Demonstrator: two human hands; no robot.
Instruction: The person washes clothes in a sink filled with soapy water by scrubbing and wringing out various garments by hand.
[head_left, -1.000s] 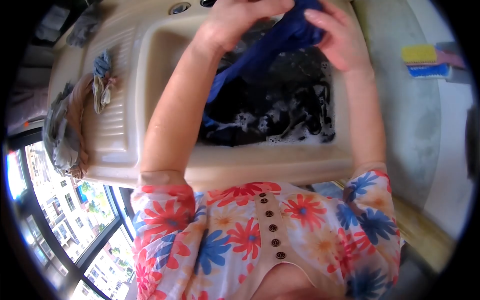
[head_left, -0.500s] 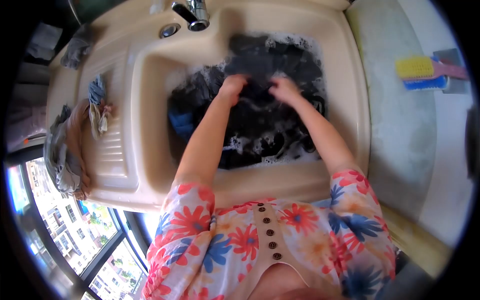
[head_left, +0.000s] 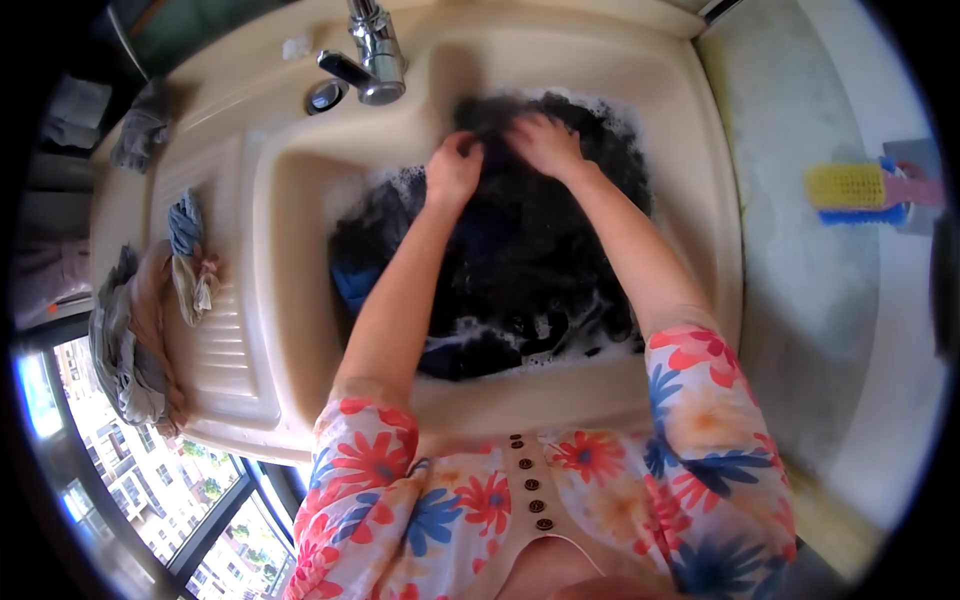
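Dark wet clothes [head_left: 540, 250] lie bunched in soapy water in the beige sink basin [head_left: 290, 230]. My left hand [head_left: 455, 170] is at the basin's far side, its fingers curled on a bunched piece of dark cloth [head_left: 490, 115]. Close to its right, my right hand [head_left: 547, 147] bends over the same dark cloth, its fingertips partly hidden and slightly blurred. A blue piece of fabric [head_left: 355, 285] shows at the basin's left wall. White suds [head_left: 480, 330] edge the pile.
A chrome faucet [head_left: 375, 60] stands behind the basin. Small wrung cloths [head_left: 187, 230] and a heap of grey and brown laundry [head_left: 135, 335] lie on the ribbed drainboard [head_left: 225, 350]. To the right, a yellow-bristled brush [head_left: 845, 187] rests above a blue one [head_left: 860, 215].
Both hands have shifted slightly toward the faucet with the dark cloth, and my right hand has come closer to the left. The view has tilted, so the sink sits lower.
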